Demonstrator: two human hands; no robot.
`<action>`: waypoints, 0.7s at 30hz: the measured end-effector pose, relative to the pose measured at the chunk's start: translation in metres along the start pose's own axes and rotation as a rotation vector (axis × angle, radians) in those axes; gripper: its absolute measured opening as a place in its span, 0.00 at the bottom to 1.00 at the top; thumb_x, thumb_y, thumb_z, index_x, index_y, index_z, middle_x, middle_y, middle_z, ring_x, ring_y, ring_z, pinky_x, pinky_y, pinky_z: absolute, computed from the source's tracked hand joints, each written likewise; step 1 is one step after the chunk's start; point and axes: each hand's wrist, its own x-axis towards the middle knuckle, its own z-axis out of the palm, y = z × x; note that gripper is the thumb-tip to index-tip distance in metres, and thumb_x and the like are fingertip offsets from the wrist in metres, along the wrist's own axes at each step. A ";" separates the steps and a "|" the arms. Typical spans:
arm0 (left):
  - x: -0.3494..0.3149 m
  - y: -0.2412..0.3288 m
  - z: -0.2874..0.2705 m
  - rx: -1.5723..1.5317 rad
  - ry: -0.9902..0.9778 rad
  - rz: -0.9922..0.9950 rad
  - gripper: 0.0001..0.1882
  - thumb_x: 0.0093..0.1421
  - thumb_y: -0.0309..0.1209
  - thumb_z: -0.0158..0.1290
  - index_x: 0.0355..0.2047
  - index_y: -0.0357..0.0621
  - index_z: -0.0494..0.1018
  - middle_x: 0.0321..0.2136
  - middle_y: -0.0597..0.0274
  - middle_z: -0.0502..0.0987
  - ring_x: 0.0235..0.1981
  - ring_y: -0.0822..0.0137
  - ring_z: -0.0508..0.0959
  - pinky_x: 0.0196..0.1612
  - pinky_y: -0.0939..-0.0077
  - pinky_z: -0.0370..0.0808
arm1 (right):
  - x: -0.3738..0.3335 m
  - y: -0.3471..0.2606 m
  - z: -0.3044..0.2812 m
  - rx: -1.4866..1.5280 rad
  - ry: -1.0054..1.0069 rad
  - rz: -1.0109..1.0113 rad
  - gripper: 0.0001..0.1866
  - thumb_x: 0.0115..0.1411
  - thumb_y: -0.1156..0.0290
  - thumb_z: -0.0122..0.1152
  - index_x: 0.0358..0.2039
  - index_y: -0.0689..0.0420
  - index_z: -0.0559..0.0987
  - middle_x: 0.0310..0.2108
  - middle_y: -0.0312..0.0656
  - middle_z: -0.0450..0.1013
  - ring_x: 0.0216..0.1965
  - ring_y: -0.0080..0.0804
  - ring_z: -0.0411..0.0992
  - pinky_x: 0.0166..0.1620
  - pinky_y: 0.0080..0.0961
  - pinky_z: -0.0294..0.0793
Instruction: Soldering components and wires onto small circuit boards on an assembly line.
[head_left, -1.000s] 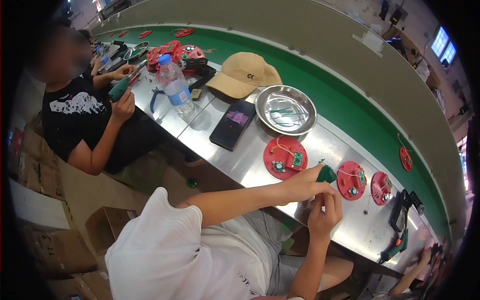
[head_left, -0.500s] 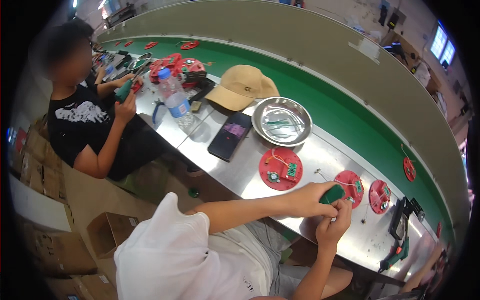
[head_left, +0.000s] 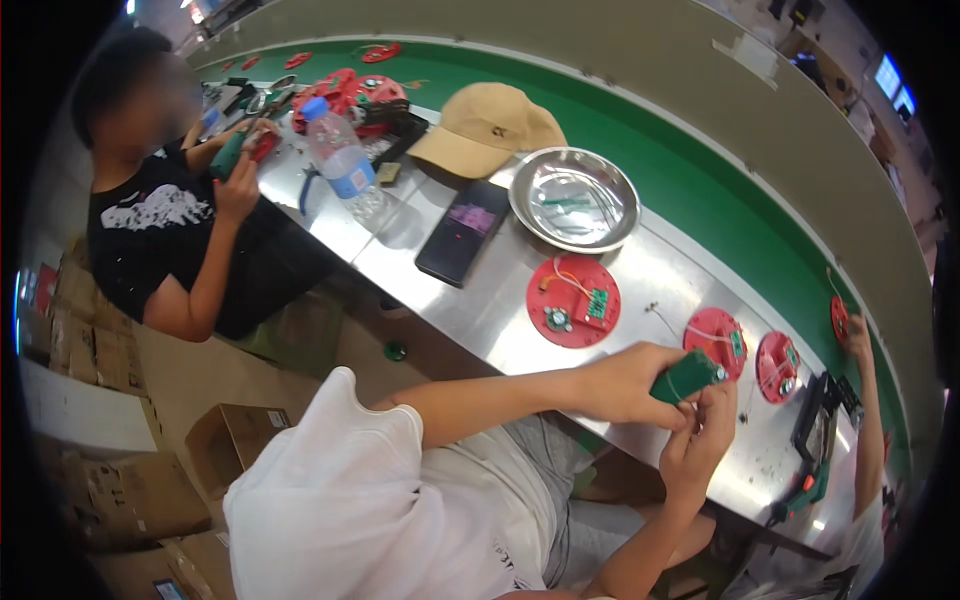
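My left hand [head_left: 635, 385] is wrapped around a green block-shaped bundle [head_left: 688, 377] with a thin pale line across it, held above the table's near edge. Against the bundle's lower right side, my right hand [head_left: 700, 435] is closed in a pinch; what its fingers hold, if anything, is hidden. Just beyond my hands lies a red disc [head_left: 712, 335] with a small green circuit board and white wires. Another red disc [head_left: 573, 302] of the same kind sits to its left, and a third red disc [head_left: 777, 367] to its right.
A steel bowl [head_left: 574, 200] with green strips, a black phone [head_left: 462, 233], a tan cap [head_left: 490, 130] and a water bottle [head_left: 345, 165] stand left. A black tray [head_left: 818, 415] and green-orange power tool [head_left: 805, 495] lie right. Co-workers flank me beside the green conveyor belt [head_left: 700, 225].
My hands have shifted slightly right, the bundle now showing more of its side. At the right, another person's arm has reached up to a red disc on the belt.
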 end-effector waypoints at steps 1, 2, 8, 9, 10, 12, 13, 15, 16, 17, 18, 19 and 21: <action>-0.001 0.004 0.000 0.074 0.026 0.013 0.19 0.52 0.31 0.67 0.42 0.36 0.75 0.33 0.63 0.80 0.37 0.75 0.80 0.42 0.77 0.76 | -0.003 0.008 -0.001 0.108 -0.061 0.025 0.06 0.59 0.81 0.52 0.38 0.63 0.72 0.33 0.43 0.65 0.30 0.30 0.67 0.31 0.24 0.65; -0.003 0.006 -0.001 0.143 0.054 0.029 0.19 0.52 0.32 0.68 0.41 0.37 0.76 0.33 0.62 0.81 0.37 0.75 0.80 0.41 0.76 0.76 | -0.008 0.017 -0.001 0.214 -0.122 0.051 0.08 0.64 0.76 0.52 0.43 0.64 0.73 0.36 0.40 0.68 0.33 0.24 0.69 0.35 0.21 0.69; -0.015 -0.004 -0.001 0.073 0.122 0.028 0.19 0.50 0.33 0.69 0.38 0.36 0.78 0.31 0.59 0.82 0.34 0.74 0.80 0.40 0.77 0.76 | 0.001 0.011 -0.001 0.359 -0.160 0.022 0.08 0.51 0.84 0.54 0.33 0.66 0.73 0.26 0.42 0.61 0.23 0.33 0.61 0.26 0.26 0.59; -0.016 -0.002 -0.002 0.063 0.108 0.008 0.19 0.51 0.33 0.70 0.39 0.36 0.78 0.32 0.60 0.82 0.35 0.75 0.80 0.41 0.78 0.76 | 0.004 0.007 -0.004 0.335 -0.158 0.044 0.08 0.51 0.84 0.54 0.33 0.66 0.73 0.26 0.42 0.61 0.23 0.33 0.61 0.26 0.26 0.59; -0.016 0.000 -0.004 0.060 0.094 -0.008 0.19 0.52 0.33 0.70 0.39 0.35 0.77 0.33 0.61 0.82 0.35 0.76 0.79 0.41 0.79 0.76 | 0.007 0.004 -0.007 0.359 -0.195 0.039 0.08 0.50 0.82 0.56 0.33 0.65 0.73 0.26 0.42 0.61 0.23 0.32 0.61 0.26 0.26 0.59; -0.015 -0.001 -0.004 -0.008 0.052 -0.035 0.21 0.52 0.34 0.71 0.42 0.35 0.77 0.35 0.62 0.82 0.37 0.75 0.79 0.42 0.79 0.76 | 0.014 0.005 -0.017 0.367 -0.224 0.050 0.08 0.49 0.80 0.57 0.32 0.65 0.73 0.26 0.42 0.60 0.23 0.32 0.61 0.26 0.25 0.59; -0.016 -0.002 -0.005 -0.019 0.025 -0.021 0.22 0.52 0.33 0.71 0.43 0.34 0.77 0.36 0.62 0.82 0.38 0.75 0.79 0.43 0.79 0.76 | 0.018 0.006 -0.022 0.371 -0.305 0.007 0.09 0.48 0.78 0.60 0.32 0.65 0.74 0.26 0.41 0.61 0.24 0.32 0.61 0.26 0.25 0.59; -0.016 -0.004 -0.005 -0.083 -0.022 -0.013 0.24 0.52 0.32 0.71 0.45 0.34 0.77 0.37 0.61 0.82 0.39 0.74 0.80 0.45 0.78 0.76 | 0.021 -0.002 -0.026 0.377 -0.384 -0.005 0.13 0.44 0.75 0.65 0.31 0.64 0.74 0.26 0.40 0.62 0.24 0.31 0.63 0.26 0.26 0.62; -0.018 -0.003 -0.005 -0.093 -0.038 -0.025 0.24 0.52 0.32 0.71 0.45 0.34 0.77 0.37 0.61 0.82 0.39 0.74 0.80 0.45 0.78 0.76 | 0.023 -0.006 -0.028 0.373 -0.375 0.016 0.13 0.44 0.75 0.65 0.31 0.64 0.74 0.26 0.40 0.62 0.24 0.31 0.63 0.26 0.26 0.62; -0.017 -0.001 -0.005 -0.108 -0.044 -0.026 0.23 0.52 0.31 0.71 0.46 0.34 0.76 0.38 0.61 0.82 0.39 0.74 0.80 0.45 0.78 0.76 | 0.026 -0.006 -0.030 0.319 -0.389 -0.026 0.14 0.43 0.75 0.65 0.31 0.64 0.74 0.26 0.40 0.63 0.24 0.32 0.64 0.26 0.27 0.63; -0.016 -0.001 -0.005 -0.123 -0.048 -0.027 0.23 0.53 0.30 0.70 0.46 0.34 0.76 0.38 0.61 0.82 0.39 0.74 0.80 0.46 0.78 0.76 | 0.026 -0.005 -0.031 0.267 -0.405 -0.067 0.14 0.42 0.75 0.66 0.31 0.64 0.74 0.26 0.41 0.64 0.24 0.33 0.64 0.26 0.28 0.64; -0.014 -0.003 -0.007 -0.131 -0.044 -0.012 0.22 0.55 0.28 0.69 0.47 0.35 0.76 0.39 0.61 0.82 0.38 0.74 0.80 0.41 0.78 0.78 | 0.027 -0.003 -0.031 0.206 -0.418 -0.089 0.14 0.44 0.74 0.65 0.32 0.64 0.75 0.27 0.43 0.67 0.25 0.39 0.68 0.26 0.31 0.66; -0.017 0.003 -0.003 -0.256 -0.025 -0.065 0.21 0.55 0.27 0.68 0.48 0.34 0.75 0.38 0.60 0.81 0.36 0.73 0.80 0.38 0.78 0.78 | 0.022 -0.005 -0.024 0.159 -0.329 -0.128 0.15 0.45 0.73 0.64 0.34 0.65 0.75 0.29 0.44 0.68 0.24 0.37 0.67 0.26 0.29 0.65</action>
